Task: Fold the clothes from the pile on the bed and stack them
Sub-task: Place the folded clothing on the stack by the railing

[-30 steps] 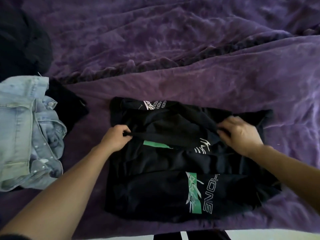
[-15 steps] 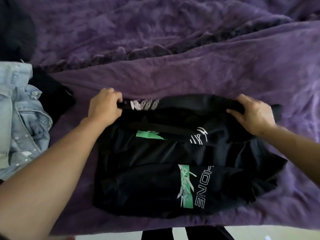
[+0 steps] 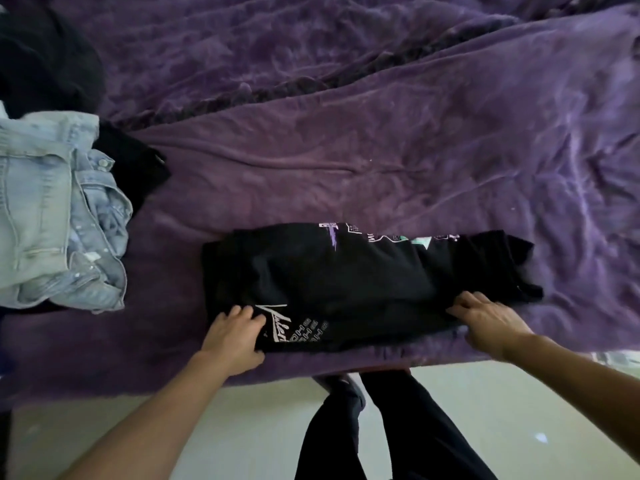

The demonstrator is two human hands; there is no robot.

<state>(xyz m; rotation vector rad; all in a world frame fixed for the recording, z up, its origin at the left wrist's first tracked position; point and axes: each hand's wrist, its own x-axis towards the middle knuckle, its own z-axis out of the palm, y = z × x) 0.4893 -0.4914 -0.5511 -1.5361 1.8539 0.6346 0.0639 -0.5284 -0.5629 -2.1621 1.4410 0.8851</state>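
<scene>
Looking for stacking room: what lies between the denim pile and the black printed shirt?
In the head view, only bare purple blanket separates the denim pile from the black printed shirt.

The bed [image 3: 381, 161] is covered by a rumpled purple blanket [image 3: 242, 46]. A folded black printed shirt [image 3: 346, 282] is laid flat near its front edge. Well to the left, a light denim garment [image 3: 41, 209] is heaped over dark clothes [image 3: 131, 161].
</scene>
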